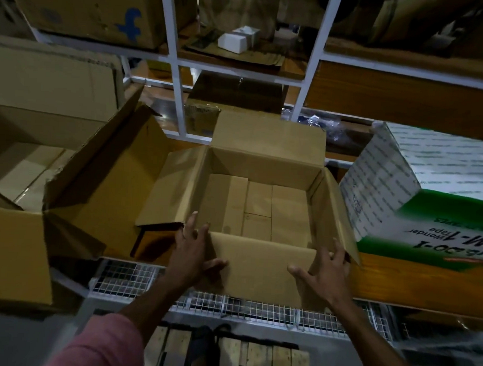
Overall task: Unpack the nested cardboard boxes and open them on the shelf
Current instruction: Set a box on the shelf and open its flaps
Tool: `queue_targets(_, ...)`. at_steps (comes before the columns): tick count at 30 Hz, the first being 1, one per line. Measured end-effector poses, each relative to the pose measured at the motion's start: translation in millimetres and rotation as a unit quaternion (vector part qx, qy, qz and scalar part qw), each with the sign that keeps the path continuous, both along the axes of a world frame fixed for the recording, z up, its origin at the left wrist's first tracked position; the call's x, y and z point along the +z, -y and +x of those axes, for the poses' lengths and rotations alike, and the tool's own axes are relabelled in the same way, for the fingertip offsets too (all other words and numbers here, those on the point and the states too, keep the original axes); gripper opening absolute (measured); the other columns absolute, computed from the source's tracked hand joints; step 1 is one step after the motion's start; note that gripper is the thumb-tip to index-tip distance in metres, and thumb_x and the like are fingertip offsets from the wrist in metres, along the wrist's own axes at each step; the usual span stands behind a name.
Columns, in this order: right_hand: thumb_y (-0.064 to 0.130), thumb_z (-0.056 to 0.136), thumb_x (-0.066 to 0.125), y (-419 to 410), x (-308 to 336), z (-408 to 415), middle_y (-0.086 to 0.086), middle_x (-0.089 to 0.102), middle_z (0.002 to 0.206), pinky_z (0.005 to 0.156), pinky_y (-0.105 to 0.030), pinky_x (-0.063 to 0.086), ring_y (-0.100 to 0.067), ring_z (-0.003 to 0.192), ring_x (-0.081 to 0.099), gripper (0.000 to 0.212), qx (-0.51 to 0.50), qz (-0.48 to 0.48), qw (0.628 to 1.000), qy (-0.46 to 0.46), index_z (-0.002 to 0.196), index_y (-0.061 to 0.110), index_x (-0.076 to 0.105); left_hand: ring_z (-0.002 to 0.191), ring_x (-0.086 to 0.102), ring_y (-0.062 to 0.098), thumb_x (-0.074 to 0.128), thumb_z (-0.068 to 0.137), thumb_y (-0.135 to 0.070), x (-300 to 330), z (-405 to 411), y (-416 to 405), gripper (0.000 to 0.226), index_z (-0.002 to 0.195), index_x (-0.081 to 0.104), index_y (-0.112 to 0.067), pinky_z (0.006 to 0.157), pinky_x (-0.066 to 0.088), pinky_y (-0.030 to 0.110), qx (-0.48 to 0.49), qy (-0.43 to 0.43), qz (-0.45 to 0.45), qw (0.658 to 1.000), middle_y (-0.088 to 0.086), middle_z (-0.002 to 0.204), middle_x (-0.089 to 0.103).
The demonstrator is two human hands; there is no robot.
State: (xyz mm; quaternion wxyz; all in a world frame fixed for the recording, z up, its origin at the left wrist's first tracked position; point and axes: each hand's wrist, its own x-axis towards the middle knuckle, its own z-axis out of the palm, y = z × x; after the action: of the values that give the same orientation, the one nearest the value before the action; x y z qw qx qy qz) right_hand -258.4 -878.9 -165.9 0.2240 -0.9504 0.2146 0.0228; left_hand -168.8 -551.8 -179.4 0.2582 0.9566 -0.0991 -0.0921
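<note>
Where the wooden shelf meets its wire-mesh edge, one open cardboard box stands with all four flaps spread. Left hand grips the near-left corner; right hand rests fingers spread on the near flap's right end. Adjacent: larger open box left, white-and-green carton right.
</note>
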Motion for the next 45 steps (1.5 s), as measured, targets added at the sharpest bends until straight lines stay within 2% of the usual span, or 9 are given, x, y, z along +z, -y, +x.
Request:
queue_targets(3,0.068,0.058,0.083,10.5,-3.3,10.2,0.001,-0.001,0.168,0.111,-0.062,0.033,-0.041,0.15,0.012,0.098,0.038,0.044,0.997,0.043,0.135,0.016,0.053,0.149,0.005,0.041,0.085,0.059,-0.068,-4.8,3.2,0.1,0.126,0.158,0.015,-0.033,0.109,0.038,0.066,-0.009,0.012,-0.001,1.0,-0.005,0.165,-0.024)
queue_targets(10,0.063,0.052,0.09,15.5,8.0,26.2,0.0,0.012,0.165,0.106,-0.063,0.037,-0.04,0.145,0.019,0.097,0.081,0.018,0.991,0.104,0.129,0.015,0.056,0.148,0.005,0.044,0.091,0.055,-0.061,6.7,13.6,-1.0,0.129,0.158,0.016,-0.037,0.104,0.04,0.07,-0.024,0.055,-0.014,0.998,-0.004,0.166,-0.017)
queue_targets(17,0.088,0.054,0.067,13.7,46.9,19.5,-0.009,0.035,0.153,0.101,-0.046,0.036,-0.037,0.134,0.039,0.112,0.078,-0.046,0.977,0.191,0.131,0.008,0.054,0.138,0.029,0.041,0.088,0.057,-0.064,65.0,8.6,-0.8,0.11,0.146,0.038,-0.025,0.108,0.039,0.062,-0.003,0.16,-0.016,0.987,0.007,0.159,0.021)
queue_targets(23,0.059,0.056,0.088,5.1,93.1,-16.8,-0.013,0.048,0.143,0.096,-0.045,0.039,-0.038,0.126,0.046,0.088,0.073,-0.072,0.959,0.264,0.125,0.013,0.059,0.142,0.023,0.035,0.089,0.059,-0.061,117.5,-21.0,-1.3,0.106,0.144,0.036,-0.028,0.111,0.038,0.054,0.016,0.206,-0.01,0.978,0.001,0.159,0.016)
queue_targets(27,0.061,0.056,0.087,-0.5,128.9,-40.1,-0.014,0.053,0.127,0.084,-0.038,0.04,-0.037,0.113,0.051,0.085,0.063,-0.094,0.944,0.309,0.122,0.016,0.057,0.142,0.022,0.033,0.09,0.059,-0.06,152.5,-41.1,-5.1,0.104,0.143,0.036,-0.03,0.11,0.041,0.057,0.021,0.238,-0.024,0.971,-0.001,0.158,0.016)
queue_targets(30,0.072,0.056,0.075,-4.7,159.7,-55.1,-0.014,0.05,0.126,0.082,-0.044,0.049,-0.037,0.112,0.049,0.088,0.06,-0.099,0.935,0.334,0.122,0.017,0.056,0.14,0.023,0.032,0.09,0.059,-0.059,179.2,-55.3,-8.9,0.102,0.141,0.036,-0.031,0.108,0.042,0.056,0.018,0.271,-0.045,0.961,-0.002,0.158,0.015)
queue_targets(32,0.065,0.058,0.082,-9.0,181.4,-61.5,-0.013,0.047,0.129,0.08,-0.049,0.053,-0.038,0.113,0.049,0.086,0.058,-0.097,0.931,0.346,0.124,0.018,0.055,0.14,0.024,0.033,0.09,0.061,-0.058,198.7,-61.7,-12.5,0.104,0.144,0.034,-0.031,0.107,0.043,0.058,0.011,0.293,-0.058,0.954,-0.002,0.158,0.014)
queue_targets(41,0.05,0.062,0.09,-38.3,279.2,-57.1,-0.013,0.044,0.127,0.079,-0.047,0.054,-0.032,0.109,0.051,0.082,0.066,-0.107,0.892,0.434,0.126,0.017,0.05,0.147,0.003,0.055,0.093,0.057,-0.055,284.7,-56.1,-57.3,0.147,0.159,-0.013,-0.043,0.105,0.031,0.076,-0.062,0.381,0.028,0.922,-0.001,0.167,-0.024)
queue_targets(45,0.051,0.061,0.089,-67.6,319.5,-41.6,-0.011,0.043,0.125,0.075,-0.04,0.05,-0.029,0.107,0.051,0.081,0.081,-0.107,0.878,0.46,0.124,0.019,0.048,0.143,0.002,0.061,0.098,0.047,-0.051,309.7,-44.7,-97.0,0.158,0.162,-0.009,-0.029,0.099,0.03,0.084,-0.087,0.459,0.084,0.88,0.011,0.165,-0.03)
